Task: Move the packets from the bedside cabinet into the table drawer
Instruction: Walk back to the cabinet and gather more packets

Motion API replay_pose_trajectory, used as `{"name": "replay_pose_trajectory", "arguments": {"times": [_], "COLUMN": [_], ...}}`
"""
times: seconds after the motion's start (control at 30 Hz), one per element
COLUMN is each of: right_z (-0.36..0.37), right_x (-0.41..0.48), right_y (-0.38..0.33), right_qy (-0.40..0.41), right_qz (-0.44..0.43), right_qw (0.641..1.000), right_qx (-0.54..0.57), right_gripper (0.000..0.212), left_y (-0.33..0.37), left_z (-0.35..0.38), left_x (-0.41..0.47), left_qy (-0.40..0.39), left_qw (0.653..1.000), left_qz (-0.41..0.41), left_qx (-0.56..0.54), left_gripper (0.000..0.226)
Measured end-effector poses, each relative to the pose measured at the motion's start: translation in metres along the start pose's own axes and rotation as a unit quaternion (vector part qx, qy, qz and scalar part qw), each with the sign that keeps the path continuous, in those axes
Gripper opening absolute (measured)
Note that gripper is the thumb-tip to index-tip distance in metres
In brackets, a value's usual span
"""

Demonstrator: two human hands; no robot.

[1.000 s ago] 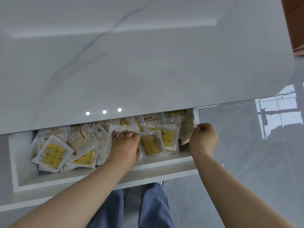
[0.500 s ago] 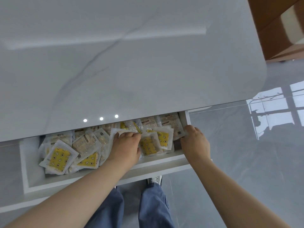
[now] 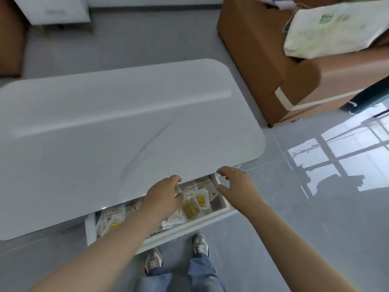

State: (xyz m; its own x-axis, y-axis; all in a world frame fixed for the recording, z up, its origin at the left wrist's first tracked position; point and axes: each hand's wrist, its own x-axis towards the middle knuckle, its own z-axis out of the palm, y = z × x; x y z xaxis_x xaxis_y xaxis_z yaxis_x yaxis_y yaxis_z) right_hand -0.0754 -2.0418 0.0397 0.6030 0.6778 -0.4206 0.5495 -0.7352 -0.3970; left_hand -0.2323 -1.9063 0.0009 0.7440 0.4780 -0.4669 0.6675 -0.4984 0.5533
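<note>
Lower centre, the left hand (image 3: 164, 197) lies curled over the yellow packets (image 3: 195, 204) in the open table drawer (image 3: 185, 228), its hold too blurred to tell, while the right hand (image 3: 239, 187) hovers empty, fingers loosely spread, at the drawer's right end.

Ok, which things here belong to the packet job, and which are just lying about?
Job: packets, table drawer, table, left hand, right hand.
Lying about: brown armchair, cloth bag.
</note>
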Motion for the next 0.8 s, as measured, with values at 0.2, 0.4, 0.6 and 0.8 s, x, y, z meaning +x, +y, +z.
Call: {"name": "replay_pose_trajectory", "arguments": {"times": [0.2, 0.4, 0.6, 0.8], "right_z": [-0.119, -0.238, -0.344, -0.437], "right_x": [-0.064, -0.117, -0.175, -0.25], "right_y": [-0.05, -0.059, -0.026, 0.052], "right_qy": [0.073, 0.192, 0.273, 0.341], "right_qz": [-0.068, -0.09, -0.111, -0.099], "right_qw": [0.995, 0.976, 0.953, 0.929], "right_qx": [-0.028, -0.038, -0.066, -0.103], "right_gripper": [0.041, 0.039, 0.038, 0.04], "left_y": [0.078, 0.179, 0.309, 0.44], "left_z": [-0.101, -0.17, -0.196, -0.178], "left_x": [-0.056, -0.086, -0.109, -0.134], "left_qy": [0.052, 0.114, 0.179, 0.212], "left_qw": [0.995, 0.977, 0.944, 0.91], "left_qz": [0.082, 0.177, 0.272, 0.353], "left_qx": [-0.017, -0.022, -0.047, -0.038], "left_gripper": [0.039, 0.038, 0.036, 0.038]}}
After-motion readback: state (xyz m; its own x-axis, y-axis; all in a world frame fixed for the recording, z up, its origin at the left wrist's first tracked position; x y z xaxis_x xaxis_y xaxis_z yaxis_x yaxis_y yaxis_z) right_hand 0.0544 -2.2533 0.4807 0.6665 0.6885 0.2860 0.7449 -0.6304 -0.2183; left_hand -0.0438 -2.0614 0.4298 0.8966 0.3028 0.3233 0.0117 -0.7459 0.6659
